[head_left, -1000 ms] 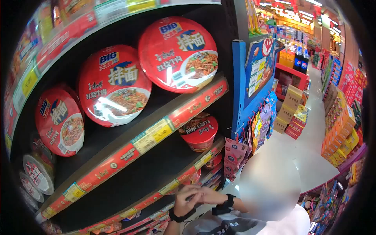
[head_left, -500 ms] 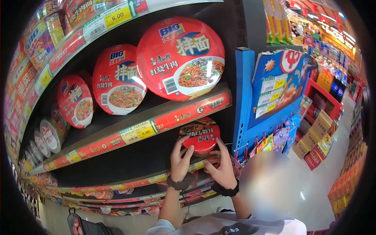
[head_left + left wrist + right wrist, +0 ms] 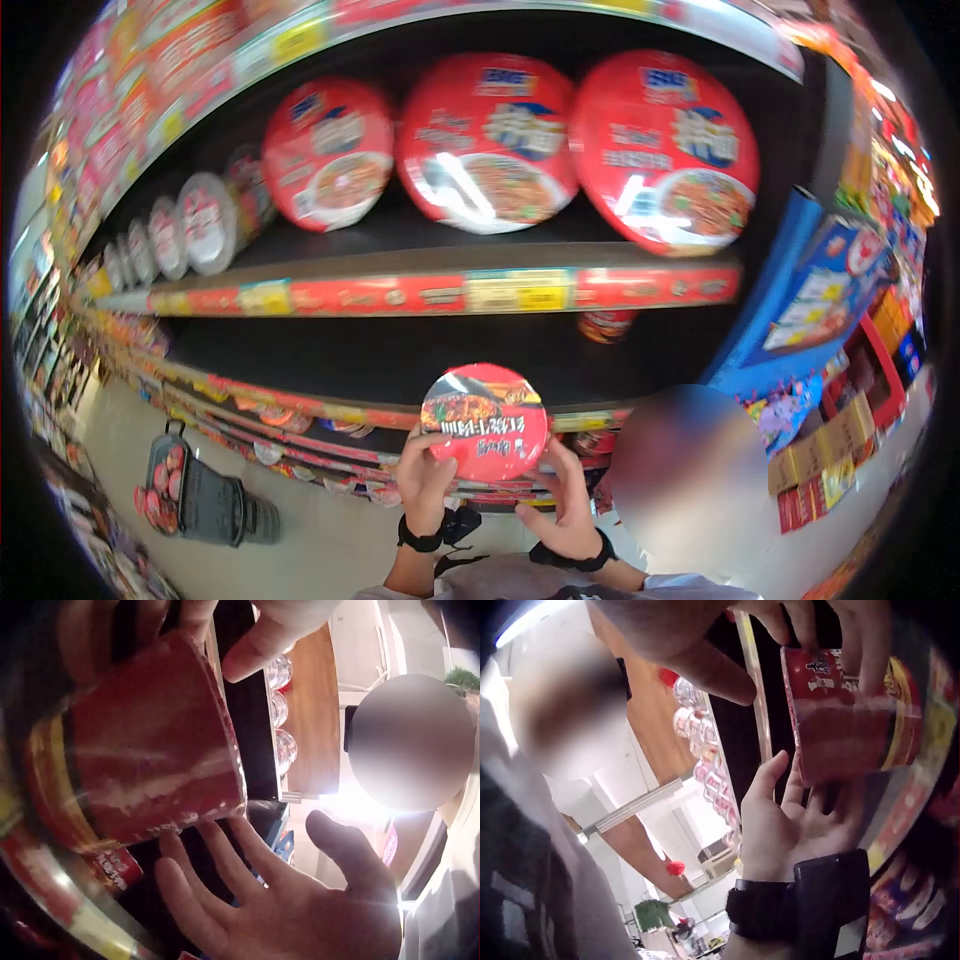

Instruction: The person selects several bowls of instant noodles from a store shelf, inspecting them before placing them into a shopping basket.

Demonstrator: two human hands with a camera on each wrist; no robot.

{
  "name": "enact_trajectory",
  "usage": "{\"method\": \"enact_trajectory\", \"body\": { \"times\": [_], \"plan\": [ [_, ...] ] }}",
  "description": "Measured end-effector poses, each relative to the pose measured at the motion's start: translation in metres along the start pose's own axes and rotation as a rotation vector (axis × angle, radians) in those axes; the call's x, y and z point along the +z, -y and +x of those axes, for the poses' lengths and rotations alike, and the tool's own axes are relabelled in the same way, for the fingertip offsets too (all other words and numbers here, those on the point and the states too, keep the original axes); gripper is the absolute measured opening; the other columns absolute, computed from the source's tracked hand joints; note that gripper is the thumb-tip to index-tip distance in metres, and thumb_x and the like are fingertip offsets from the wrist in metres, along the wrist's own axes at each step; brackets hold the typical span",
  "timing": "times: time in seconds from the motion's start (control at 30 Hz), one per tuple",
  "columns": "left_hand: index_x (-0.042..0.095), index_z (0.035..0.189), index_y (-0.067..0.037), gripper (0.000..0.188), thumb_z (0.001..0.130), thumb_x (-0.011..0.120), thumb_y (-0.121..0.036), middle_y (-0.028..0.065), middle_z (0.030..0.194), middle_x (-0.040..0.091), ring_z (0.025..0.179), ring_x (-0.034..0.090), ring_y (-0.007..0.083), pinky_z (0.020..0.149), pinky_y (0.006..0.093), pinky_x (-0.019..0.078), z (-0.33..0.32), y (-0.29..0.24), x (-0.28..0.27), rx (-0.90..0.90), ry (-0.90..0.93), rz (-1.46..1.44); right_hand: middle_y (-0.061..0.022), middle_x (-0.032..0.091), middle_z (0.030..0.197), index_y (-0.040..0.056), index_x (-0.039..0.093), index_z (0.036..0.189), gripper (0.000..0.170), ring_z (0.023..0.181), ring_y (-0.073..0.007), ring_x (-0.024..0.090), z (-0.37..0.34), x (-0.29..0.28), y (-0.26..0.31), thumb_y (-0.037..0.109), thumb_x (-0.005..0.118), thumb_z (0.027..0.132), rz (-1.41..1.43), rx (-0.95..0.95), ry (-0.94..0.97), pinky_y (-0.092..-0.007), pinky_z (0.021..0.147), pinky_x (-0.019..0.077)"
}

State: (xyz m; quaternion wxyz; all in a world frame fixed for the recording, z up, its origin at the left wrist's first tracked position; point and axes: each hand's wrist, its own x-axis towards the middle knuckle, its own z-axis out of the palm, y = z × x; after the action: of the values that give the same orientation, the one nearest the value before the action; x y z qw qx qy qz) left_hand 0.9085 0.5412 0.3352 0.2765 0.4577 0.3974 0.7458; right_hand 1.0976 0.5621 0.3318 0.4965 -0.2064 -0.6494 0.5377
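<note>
A red instant noodle bowl point(image 3: 487, 425) is held between both hands in front of the lower shelf, its printed lid facing the head camera. My left hand point(image 3: 424, 485) holds its left side, with the thumb near the lid's edge. On the other side, my right hand point(image 3: 568, 505) supports it with the fingers, the thumb standing away from the lid. The left wrist view shows the bowl's red side wall point(image 3: 150, 742) with the right hand's fingertips against it. In the right wrist view, the left hand's fingers reach partly behind the bowl point(image 3: 847, 727).
Large red noodle bowls point(image 3: 487, 140) stand on the shelf above, over a price-label strip point(image 3: 400, 294). Another red noodle cup point(image 3: 608, 325) sits back on the lower shelf. A dark wheeled basket point(image 3: 200, 495) stands on the floor at left; a blue display rack point(image 3: 770, 290) is at right.
Both hands were together, then reached round the noodle bowl on the lower shelf. They have since brought it out, nearer the body. The head view has turned left.
</note>
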Motion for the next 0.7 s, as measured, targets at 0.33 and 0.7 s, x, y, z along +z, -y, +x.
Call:
{"method": "enact_trajectory", "body": {
  "times": [0.33,0.7],
  "plan": [
    [0.063,0.097,-0.001,0.018,0.080,0.060,-0.002,0.0035,0.102,0.057,0.096,0.051,0.0138,0.084,0.0254,0.0400,-0.097,-0.008,-0.198,-0.253,-0.534,0.196,-0.0141,0.036,0.135,0.0045,0.034,0.140,0.071,0.123,-0.0238,0.045,0.007,0.178,-0.078,0.000,0.067,0.077,-0.039,0.206,0.432,-0.0354,0.093,0.0483],
    [0.060,0.116,-0.007,0.028,0.090,0.055,-0.017,0.0040,0.115,0.058,0.107,0.056,0.0156,0.091,0.0338,0.0464,-0.234,-0.028,-0.361,-0.721,-0.913,-0.199,-0.0103,0.049,0.125,0.0052,0.039,0.136,0.062,0.114,-0.0202,0.050,-0.026,0.354,-0.216,0.005,0.066,0.081,0.089,0.570,0.916,-0.0326,0.086,0.0491]
  ]
}}
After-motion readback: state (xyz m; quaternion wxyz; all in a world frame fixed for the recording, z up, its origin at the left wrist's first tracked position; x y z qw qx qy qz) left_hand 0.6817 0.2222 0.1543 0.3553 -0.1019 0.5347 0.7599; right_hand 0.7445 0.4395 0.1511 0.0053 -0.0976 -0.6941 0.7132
